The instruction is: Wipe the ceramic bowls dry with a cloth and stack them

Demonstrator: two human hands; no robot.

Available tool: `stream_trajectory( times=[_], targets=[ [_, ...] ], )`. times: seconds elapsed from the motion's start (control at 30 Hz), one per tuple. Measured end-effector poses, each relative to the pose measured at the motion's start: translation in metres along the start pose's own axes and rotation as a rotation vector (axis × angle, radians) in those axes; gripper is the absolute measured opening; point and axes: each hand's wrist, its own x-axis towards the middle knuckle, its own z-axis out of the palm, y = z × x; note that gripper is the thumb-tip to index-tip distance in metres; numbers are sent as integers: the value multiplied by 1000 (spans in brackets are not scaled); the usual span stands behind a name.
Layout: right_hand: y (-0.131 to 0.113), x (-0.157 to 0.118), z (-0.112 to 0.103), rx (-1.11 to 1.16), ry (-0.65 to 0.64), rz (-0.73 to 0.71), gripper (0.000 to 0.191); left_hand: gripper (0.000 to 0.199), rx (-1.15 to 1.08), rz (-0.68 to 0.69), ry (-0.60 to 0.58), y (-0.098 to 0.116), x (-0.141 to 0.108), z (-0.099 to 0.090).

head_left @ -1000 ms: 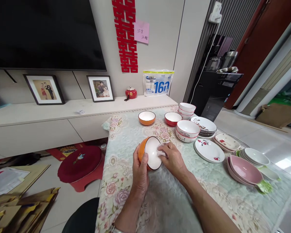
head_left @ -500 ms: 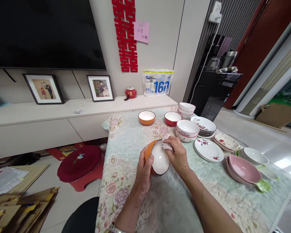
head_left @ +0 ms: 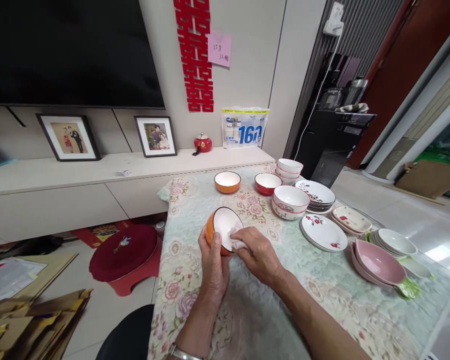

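Tilted above the table is an orange bowl [head_left: 225, 225] with a white inside and a dark rim. My left hand [head_left: 213, 260] grips it from the lower left, thumb over the rim. In my right hand [head_left: 258, 252] a crumpled white cloth [head_left: 239, 240] is pinched and pressed against the inside of the bowl at its lower right. The fingers of my left hand under the bowl are mostly hidden. Farther back on the table stand a second orange bowl [head_left: 227, 183] and a red bowl [head_left: 267, 184], both upright.
On the right of the flowered tablecloth [head_left: 187, 235] are white bowls [head_left: 290, 199], flowered plates [head_left: 323, 232], dark-rimmed plates [head_left: 315, 192], rectangular dishes [head_left: 350, 219] and pink bowls [head_left: 378, 262]. A red stool [head_left: 125, 255] stands left of the table. Behind runs a low cabinet [head_left: 142, 172].
The orange bowl and both hands have moved left. The bowl's opening has turned more upward, and the cloth has gone from its upper rim to the lower right inside.
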Motion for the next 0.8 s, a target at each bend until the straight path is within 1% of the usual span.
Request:
stream_trajectory(
  times=[0.07, 0.13, 0.2, 0.27, 0.33, 0.37, 0.43, 0.5, 0.57, 0.63, 0.67, 0.73, 0.8],
  targets=[
    [-7, 2, -3, 97, -120, -53, 28, 61, 17, -2, 7, -2, 0, -1],
    [-10, 3, -5, 129, -234, -45, 34, 62, 40, -20, 8, -3, -1, -2],
    [-9, 2, -4, 87, -286, -7, 33, 63, 60, -37, -21, -4, -2, -2],
    [-6, 1, -2, 39, -288, 27, 24, 63, 58, -39, -86, -4, -4, -1],
    [-2, 0, -2, 62, -260, 64, 17, 60, 17, -47, -154, -5, -6, 0],
    [1, 0, -4, 115, -236, 90, 15, 59, -8, -67, -180, -5, -6, 0],
    [7, 0, -8, 311, -159, 191, 14, 58, -25, -136, -205, -5, -7, 0],
    [14, 1, -15, 578, -53, 339, 23, 57, 5, -203, -200, -6, -7, -1],
    [19, 2, -21, 834, 44, 477, 33, 56, 16, -255, -158, -6, -6, -1],
    [22, 3, -26, 1008, 120, 550, 38, 54, -38, -291, -95, -7, -4, -1],
    [23, 3, -27, 1054, 148, 569, 39, 52, -75, -314, -59, -6, -3, 0],
    [24, 3, -28, 1067, 188, 587, 40, 50, -136, -356, -7, -5, -2, 0],
    [26, 3, -28, 992, 182, 581, 40, 47, -178, -388, -13, -3, -1, 0]
  ],
)
